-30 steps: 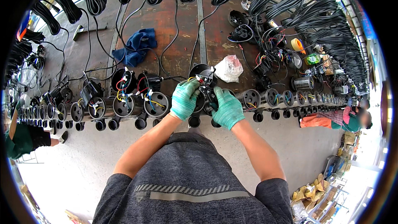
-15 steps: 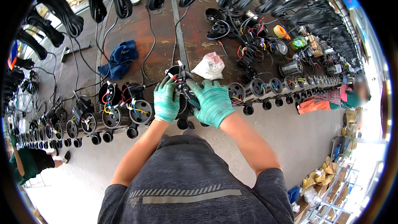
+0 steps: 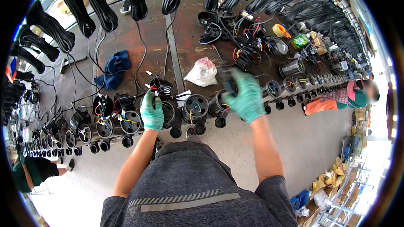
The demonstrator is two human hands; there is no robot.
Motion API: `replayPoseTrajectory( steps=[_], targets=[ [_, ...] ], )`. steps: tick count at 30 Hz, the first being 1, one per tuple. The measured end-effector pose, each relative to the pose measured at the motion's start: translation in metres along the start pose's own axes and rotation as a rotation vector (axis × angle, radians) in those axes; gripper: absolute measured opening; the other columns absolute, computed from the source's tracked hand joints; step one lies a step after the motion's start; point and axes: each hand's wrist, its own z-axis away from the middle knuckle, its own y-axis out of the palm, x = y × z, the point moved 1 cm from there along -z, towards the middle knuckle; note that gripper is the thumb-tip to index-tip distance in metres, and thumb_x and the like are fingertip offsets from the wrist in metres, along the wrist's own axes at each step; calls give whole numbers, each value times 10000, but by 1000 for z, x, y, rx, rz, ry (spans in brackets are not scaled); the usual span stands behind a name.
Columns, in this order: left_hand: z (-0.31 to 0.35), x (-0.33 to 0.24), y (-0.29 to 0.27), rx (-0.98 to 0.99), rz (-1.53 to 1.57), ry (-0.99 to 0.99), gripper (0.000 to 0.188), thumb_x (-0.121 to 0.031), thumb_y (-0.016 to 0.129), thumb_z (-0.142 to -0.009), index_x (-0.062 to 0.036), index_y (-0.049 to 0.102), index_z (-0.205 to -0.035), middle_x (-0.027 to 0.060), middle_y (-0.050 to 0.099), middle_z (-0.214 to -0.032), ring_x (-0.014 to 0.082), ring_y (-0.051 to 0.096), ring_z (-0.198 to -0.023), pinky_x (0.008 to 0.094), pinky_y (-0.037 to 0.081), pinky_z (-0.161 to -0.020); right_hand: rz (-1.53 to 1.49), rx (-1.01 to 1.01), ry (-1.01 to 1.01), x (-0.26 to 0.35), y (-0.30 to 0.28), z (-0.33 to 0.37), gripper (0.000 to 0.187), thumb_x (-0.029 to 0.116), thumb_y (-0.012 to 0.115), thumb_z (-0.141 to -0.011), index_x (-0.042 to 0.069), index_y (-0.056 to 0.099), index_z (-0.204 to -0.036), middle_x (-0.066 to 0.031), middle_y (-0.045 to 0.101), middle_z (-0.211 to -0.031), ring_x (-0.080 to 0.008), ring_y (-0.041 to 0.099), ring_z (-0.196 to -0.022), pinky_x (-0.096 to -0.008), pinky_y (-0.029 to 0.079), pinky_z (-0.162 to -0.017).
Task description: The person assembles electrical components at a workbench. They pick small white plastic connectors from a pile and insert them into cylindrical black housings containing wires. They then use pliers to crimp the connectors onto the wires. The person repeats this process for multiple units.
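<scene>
A black wired part (image 3: 159, 85) is gripped upright by the left hand (image 3: 152, 111) above the black housing (image 3: 170, 113); the right hand (image 3: 246, 94), blurred, lies well right; its grip cannot be told.

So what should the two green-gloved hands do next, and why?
Probably bring the right hand back down to the black round part that the left hand rests on. The right hand is raised and blurred, holding something dark, while loose coloured wires stick up by the left hand.
</scene>
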Motion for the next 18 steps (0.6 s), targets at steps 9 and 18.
replayPoseTrajectory(
  steps=[9, 18],
  targets=[
    [-1, 0, -1, -46, -68, -152, 235, -27, 609, -1072, 23, 658, -1297, 64, 717, -1125, 128, 604, -997, 278, 510, -943, 412, 256, 620, -213, -47, 26, 780, 415, 807, -837, 211, 557, -1548, -222, 593, -1478, -440, 576, -1358, -539, 478, -1147],
    [-8, -20, -3, -20, -415, -17, 211, -137, 602, -1064, -27, 659, -1235, 214, 710, -1141, 442, 670, -1030, 477, 541, -918, 168, 160, 215, -173, -30, -13, 503, 270, 742, -948, 125, 658, -1422, -211, 654, -1411, -406, 616, -1313, -494, 503, -1114]
  ],
)
